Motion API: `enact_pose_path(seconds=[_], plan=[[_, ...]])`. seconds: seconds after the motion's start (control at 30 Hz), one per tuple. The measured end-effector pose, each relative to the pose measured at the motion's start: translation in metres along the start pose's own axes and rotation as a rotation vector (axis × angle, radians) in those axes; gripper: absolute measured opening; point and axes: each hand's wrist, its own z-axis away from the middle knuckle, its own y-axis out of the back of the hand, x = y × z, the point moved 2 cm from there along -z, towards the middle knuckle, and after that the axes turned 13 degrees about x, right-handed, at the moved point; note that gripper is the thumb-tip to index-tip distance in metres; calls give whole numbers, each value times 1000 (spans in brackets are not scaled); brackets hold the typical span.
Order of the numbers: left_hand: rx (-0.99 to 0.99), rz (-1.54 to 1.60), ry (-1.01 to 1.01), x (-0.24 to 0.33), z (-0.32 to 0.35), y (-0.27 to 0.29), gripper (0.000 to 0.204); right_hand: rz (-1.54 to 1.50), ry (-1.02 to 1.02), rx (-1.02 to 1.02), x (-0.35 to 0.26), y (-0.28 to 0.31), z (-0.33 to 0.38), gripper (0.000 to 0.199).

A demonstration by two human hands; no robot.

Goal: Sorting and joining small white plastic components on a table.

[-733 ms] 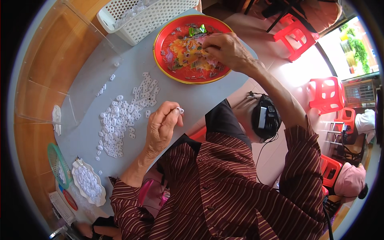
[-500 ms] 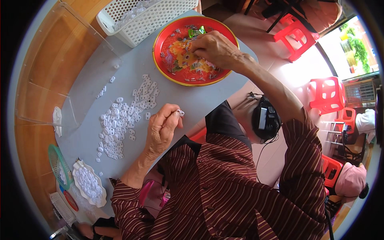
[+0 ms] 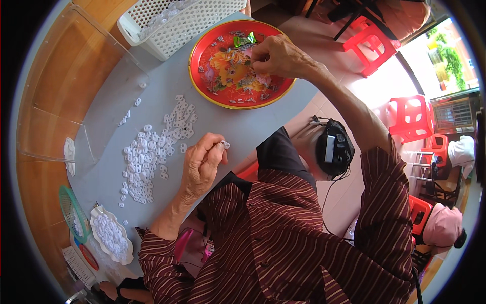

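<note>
A small white piece [image 3: 226,145] with holes in it sits clamped between the thumb and finger of my left grip [image 3: 201,163], poking out on the right side, over the near edge of the grey desk [image 3: 223,121]. Its long axis seems to run roughly left to right, though my fingers hide part of it. Ahead and a little to the right, well apart from the piece, lies the round red tray [image 3: 196,60], strewn with thin grey slivers [image 3: 240,100] whose long axes point every which way. My right grip [image 3: 279,57] is by far the nearer to them, reaching in over the tray's right rim with fingertips bunched low; whether they meet or pinch a sliver, I cannot tell. A shiny green wrapper [image 3: 245,39] lies just beyond those fingertips. Left of my left grip spreads a loose pile of white pieces [image 3: 144,162]; behind, a white basket [image 3: 187,35] borders the tray.
</note>
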Motion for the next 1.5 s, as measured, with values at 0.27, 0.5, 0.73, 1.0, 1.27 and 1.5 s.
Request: enact_pose_path(seconds=[0.27,0.5,0.73,1.0,1.27,1.5], plan=[[1,-27,22,1,1,1,11,-21,112,24,-15,-13,-4,15],[-23,-26,23,4,-1,0,12,203,191,-28,-19,-27,-15,9],[-23,33,42,2,-1,-3,13,401,339,-70,-33,-22,-23,10],[-5,38,51,-2,1,1,12,226,230,-2,-21,-23,-15,15],[82,227,173,-7,0,3,17,-609,-276,94,-87,-18,47,17],[86,166,145,-3,-2,3,21,-911,-604,10,-98,-47,94,15]])
